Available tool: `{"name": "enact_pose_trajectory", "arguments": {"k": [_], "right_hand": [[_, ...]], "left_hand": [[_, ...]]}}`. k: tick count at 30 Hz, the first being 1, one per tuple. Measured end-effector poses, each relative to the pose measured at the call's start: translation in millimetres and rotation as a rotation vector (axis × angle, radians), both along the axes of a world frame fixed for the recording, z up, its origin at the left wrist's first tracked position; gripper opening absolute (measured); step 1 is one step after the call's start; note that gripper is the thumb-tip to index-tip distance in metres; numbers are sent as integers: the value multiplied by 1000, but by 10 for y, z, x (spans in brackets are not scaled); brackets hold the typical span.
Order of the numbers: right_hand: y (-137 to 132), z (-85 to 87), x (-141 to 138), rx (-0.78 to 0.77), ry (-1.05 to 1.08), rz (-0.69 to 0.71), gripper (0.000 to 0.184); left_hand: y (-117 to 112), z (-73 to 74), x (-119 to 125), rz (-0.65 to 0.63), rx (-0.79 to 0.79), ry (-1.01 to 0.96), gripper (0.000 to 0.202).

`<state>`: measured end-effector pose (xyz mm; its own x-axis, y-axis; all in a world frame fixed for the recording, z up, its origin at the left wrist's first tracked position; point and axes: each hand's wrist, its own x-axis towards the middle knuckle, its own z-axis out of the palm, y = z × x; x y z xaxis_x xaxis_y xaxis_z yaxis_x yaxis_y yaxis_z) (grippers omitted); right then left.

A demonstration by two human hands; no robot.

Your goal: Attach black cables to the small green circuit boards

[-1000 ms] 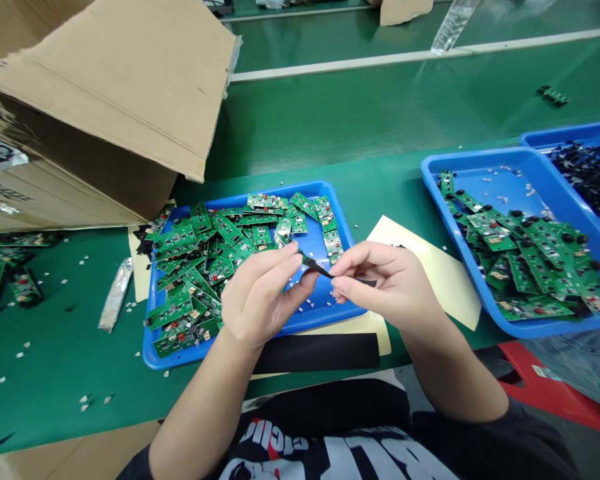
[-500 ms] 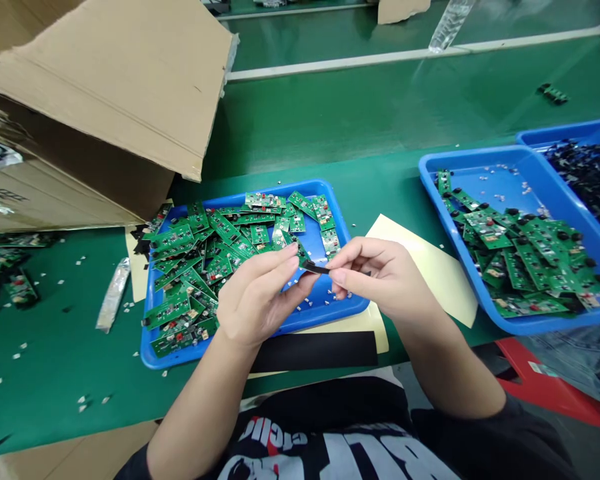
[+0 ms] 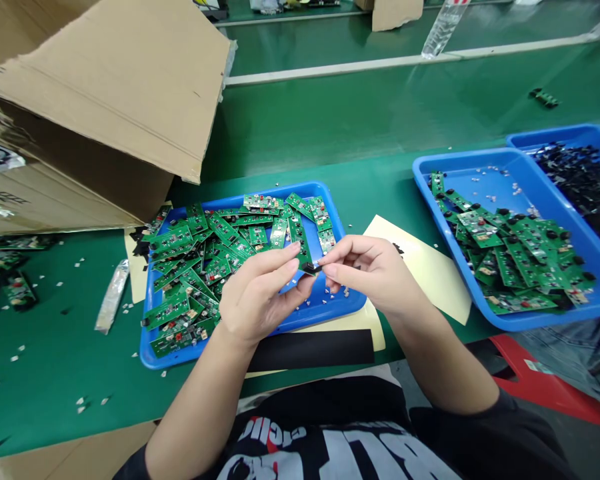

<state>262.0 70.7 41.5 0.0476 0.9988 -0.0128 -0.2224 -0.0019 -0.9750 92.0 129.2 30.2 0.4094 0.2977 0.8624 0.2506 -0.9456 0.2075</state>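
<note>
Above blue tray (image 3: pixel 323 303) | left hand (image 3: pixel 257 290) gripping circuit board (image 3: pixel 300 241) | right hand (image 3: pixel 367 273) pinching black piece (image 3: pixel 310 268) at board's end

The right hand (image 3: pixel 373 272) has moved closer to the left hand (image 3: pixel 255 290); the black strip (image 3: pixel 310 269), earlier stretched, looks bunched.

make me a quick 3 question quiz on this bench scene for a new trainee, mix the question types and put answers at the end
1. Which lies along the near edge of the blue tray under the left hand?
A) cardboard box
B) black strip
C) plastic bottle

2. True or false: the right hand is inside the cardboard box.

3. What colour is the small piece at the right hand's fingers?

Key:
1. B
2. False; it is beside the green circuit board in the left hand.
3. Black
</note>
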Motion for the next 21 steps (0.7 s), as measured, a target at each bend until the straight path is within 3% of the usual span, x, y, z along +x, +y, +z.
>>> {"name": "enact_pose_trajectory", "arguments": {"k": [4,8,14,18,21], "right_hand": [[-15,5,-49,80,-119,-112,4],[-48,4,-87,249,-318,-223,9],[-97,59,-89,488,-578,-274,12],[-137,134,-103,533,-691,-341,14],[-181,200,-124,537,-759,-383,10]], "left_hand": [[3,-69,12,-58,-97,-12,30],[-24,-76,48,-126,-226,-65,37],[-117,34,104,-264,-593,-184,38],[-197,102,114,-250,-816,-242,20],[-281,165,126,-201,-932,-270,18]]}}
